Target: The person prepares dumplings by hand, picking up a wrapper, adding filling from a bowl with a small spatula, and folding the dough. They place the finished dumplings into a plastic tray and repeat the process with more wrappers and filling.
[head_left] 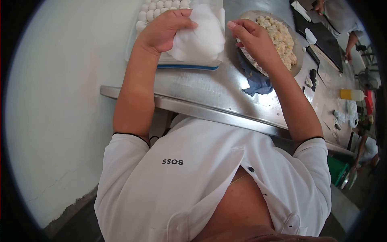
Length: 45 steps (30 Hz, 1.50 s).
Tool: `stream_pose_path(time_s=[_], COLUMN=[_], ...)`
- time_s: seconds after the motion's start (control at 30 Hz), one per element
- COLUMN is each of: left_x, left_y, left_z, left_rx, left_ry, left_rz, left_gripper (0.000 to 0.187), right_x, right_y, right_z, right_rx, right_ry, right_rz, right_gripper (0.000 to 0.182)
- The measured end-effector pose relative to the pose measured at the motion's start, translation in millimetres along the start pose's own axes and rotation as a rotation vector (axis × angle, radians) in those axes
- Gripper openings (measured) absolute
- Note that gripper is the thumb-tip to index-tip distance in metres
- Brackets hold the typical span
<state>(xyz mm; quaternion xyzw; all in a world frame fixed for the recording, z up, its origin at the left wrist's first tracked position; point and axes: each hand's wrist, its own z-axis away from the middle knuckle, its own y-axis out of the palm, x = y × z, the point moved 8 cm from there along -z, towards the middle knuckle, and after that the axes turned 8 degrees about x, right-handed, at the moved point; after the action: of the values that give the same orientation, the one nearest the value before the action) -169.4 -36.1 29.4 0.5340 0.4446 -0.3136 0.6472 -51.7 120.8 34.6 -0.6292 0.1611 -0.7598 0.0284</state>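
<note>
My left hand (pixel 167 30) pinches the edge of a thin white sheet (pixel 203 38), which looks like plastic, between thumb and fingers. The sheet hangs over part of a tray (pixel 187 66) with a blue line along its near edge. Rows of small white balls (pixel 163 6) fill the tray's far part. Above the near left rim of a wide metal bowl (pixel 298 60), my right hand (pixel 254 42) has its fingers curled and thumb close to them; whether something small is between them I cannot make out. A pale, lumpy, yellowish mixture (pixel 282 42) lies in the bowl.
A blue cloth (pixel 258 84) is tucked by the bowl on the steel table (pixel 193 86). To the right are a black board (pixel 318 34), a black-handled tool (pixel 313 76) and a yellow squeeze bottle (pixel 350 94). Another person (pixel 340 16) stands at the far right; a wall (pixel 60 101) borders the left.
</note>
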Motion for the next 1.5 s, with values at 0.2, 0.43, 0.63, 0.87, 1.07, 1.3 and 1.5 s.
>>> stream_pose_path(time_s=[0.2,0.43,0.63,0.87,1.07,1.3,1.5], left_x=[4.7,11.2,10.3,13.2,14.5,13.1,12.3], left_y=[27.8,26.3,24.5,25.5,26.6,25.1,27.6], left_z=[-1.5,-5.5,-2.5,-3.7,-3.4,-4.1,-2.1], left_rx=[0.077,0.023,0.009,-0.015,-0.013,0.023,-0.023], left_ry=[-0.032,-0.06,-0.087,-0.107,-0.111,-0.123,-0.139], left_rz=[-0.018,-0.036,-0.078,-0.091,-0.095,-0.105,-0.136], left_gripper=[0.038,0.038,0.034,0.031,0.03,0.03,0.03], right_x=[12.8,17.3,48.9,35.3,30.5,34.2,8.1], right_y=[16.6,-7.1,22.2,16.5,26.6,30.2,16.0], right_z=[-10.2,-19.1,14.3,4.2,2.6,7.1,-13.0], right_rx=[0.19,-0.08,-0.09,-0.146,-0.127,-0.126,0.0], right_ry=[-0.115,-0.132,-0.546,-0.388,-0.52,-0.534,-0.166], right_rz=[-0.336,0.174,0.486,0.32,0.37,0.368,-0.09], right_gripper=[0.047,0.04,0.044,0.025,0.021,0.023,0.021])
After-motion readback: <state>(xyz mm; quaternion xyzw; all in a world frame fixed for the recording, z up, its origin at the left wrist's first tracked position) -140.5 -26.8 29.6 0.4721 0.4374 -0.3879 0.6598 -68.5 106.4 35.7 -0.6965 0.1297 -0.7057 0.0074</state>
